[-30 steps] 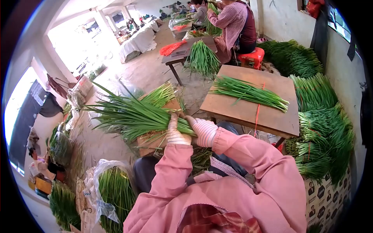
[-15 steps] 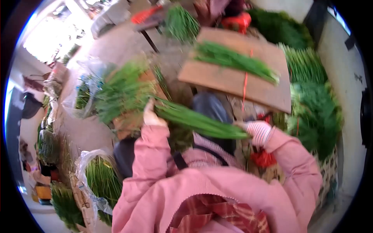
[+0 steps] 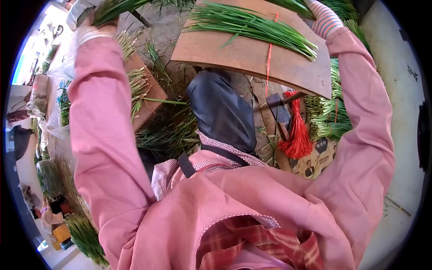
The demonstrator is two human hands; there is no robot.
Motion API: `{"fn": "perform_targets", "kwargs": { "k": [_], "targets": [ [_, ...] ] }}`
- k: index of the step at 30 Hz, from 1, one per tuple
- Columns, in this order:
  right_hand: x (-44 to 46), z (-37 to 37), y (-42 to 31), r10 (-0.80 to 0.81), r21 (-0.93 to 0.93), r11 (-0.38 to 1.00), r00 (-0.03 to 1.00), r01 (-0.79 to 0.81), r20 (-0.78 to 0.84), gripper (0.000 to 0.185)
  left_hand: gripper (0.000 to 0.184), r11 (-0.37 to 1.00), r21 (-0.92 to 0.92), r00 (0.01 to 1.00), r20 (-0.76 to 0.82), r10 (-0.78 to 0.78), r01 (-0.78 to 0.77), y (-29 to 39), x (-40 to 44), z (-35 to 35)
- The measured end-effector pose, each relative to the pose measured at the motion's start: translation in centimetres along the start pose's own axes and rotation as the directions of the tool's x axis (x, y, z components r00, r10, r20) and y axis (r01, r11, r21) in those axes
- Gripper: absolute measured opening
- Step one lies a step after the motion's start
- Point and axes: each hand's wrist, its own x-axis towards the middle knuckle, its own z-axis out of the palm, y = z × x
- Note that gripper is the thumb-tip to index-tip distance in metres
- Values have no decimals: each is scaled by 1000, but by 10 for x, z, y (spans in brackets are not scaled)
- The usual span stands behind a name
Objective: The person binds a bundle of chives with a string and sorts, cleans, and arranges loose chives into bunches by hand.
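At the upper left edge, my left hand (image 3: 96,30) is closed round the leafy part of some garlic chives (image 3: 118,9). My right hand (image 3: 325,19), in a striped glove, grips garlic chives (image 3: 294,6) over the far right of a wooden board (image 3: 216,56). The top edge cuts off both, so I cannot tell whether they form one bunch. A flat bunch of garlic chives (image 3: 252,29) lies across the board, with a red tie string (image 3: 269,63) running beneath it and hanging over the front edge.
A lower board (image 3: 150,105) at left carries loose chives (image 3: 138,83). Red strings (image 3: 297,130) hang beneath the main board, beside a dark metal piece (image 3: 279,110). Bundled greens (image 3: 335,121) stand along the right wall. My knee (image 3: 220,103) is below the board.
Both hands have moved forward and apart, from above my lap to the top of the view, still holding chives. The view has tilted, and the boards appear nearer.
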Motion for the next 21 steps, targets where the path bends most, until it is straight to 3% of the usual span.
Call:
{"fn": "perform_targets", "kwargs": {
  "k": [1, 2, 3, 4, 5, 6, 7, 8, 9, 10, 11, 12, 13, 16, 17, 19, 21],
  "targets": [
    [1, -7, -1, 137, -236, 963, 990, -129, 19, 54, 37, 998, 53, 1000, -12, -29, 29, 6, 15, -13],
    [3, 6, 41, 100, -238, 966, 995, -104, -28, 44, 39, 956, -237, 985, 27, -173, 174, 13, 9, -28],
    [7, 34, 92, 62, -239, 968, 995, -79, -76, 36, 40, 759, -553, 933, 290, -211, 343, 2, 42, -95],
    [-2, 46, 98, 113, -273, 955, 993, -117, -29, 37, 42, 449, -683, 814, 533, -233, 576, -5, 48, -130],
    [-12, 59, 101, 164, -311, 939, 986, -150, 18, 38, 29, 738, -502, 875, 410, -256, 451, -15, 41, -173],
    [-22, 71, 105, 214, -351, 919, 975, -178, 65, 39, 19, 930, -259, 952, 226, -204, 261, -19, -1, -168],
    [-29, 95, 147, 288, -389, 896, 948, -216, 135, 46, 15, 987, 78, 989, 32, -144, 142, -22, -45, -161],
    [-37, 117, 188, 387, -319, 893, 904, -318, 182, 56, 16, 963, 154, 961, 136, -240, 219, -31, -68, -185],
    [-31, 119, 198, 473, -305, 862, 858, -404, 201, 70, 14, 941, 267, 971, 57, -230, 207, -43, -95, -190],
    [-25, 119, 200, 463, -305, 868, 860, -392, 212, 70, 13, 903, 375, 976, -22, -219, 211, -55, -122, -196],
    [-22, 118, 198, 465, -313, 868, 852, -385, 240, 72, 19, 899, 357, 947, -279, -157, 254, -69, -146, -194],
    [-19, 112, 195, 467, -322, 867, 844, -380, 262, 73, 24, 897, 293, 894, -403, -197, 330, -79, -163, -196],
    [-17, 104, 190, 469, -335, 866, 836, -372, 283, 75, 20, 877, 267, 897, -310, -314, 399, -85, -174, -214],
    [-13, 78, 154, 473, -326, 873, 796, -364, 378, 87, 19, 844, 173, 835, -341, -432, 508, -109, -200, -231],
    [-16, 79, 151, 343, -203, 937, 860, -284, 378, 88, 20, 831, 154, 817, -344, -463, 535, -115, -205, -231],
    [-26, 109, 137, 373, -302, 899, 917, -318, 145, 86, 22, 795, 168, 783, -376, -495, 583, -126, -213, -231],
    [-29, 126, 122, 475, -437, 791, 880, -429, -4, 85, 23, 793, 81, 781, -265, -566, 603, -139, -217, -240]
  ]
}}
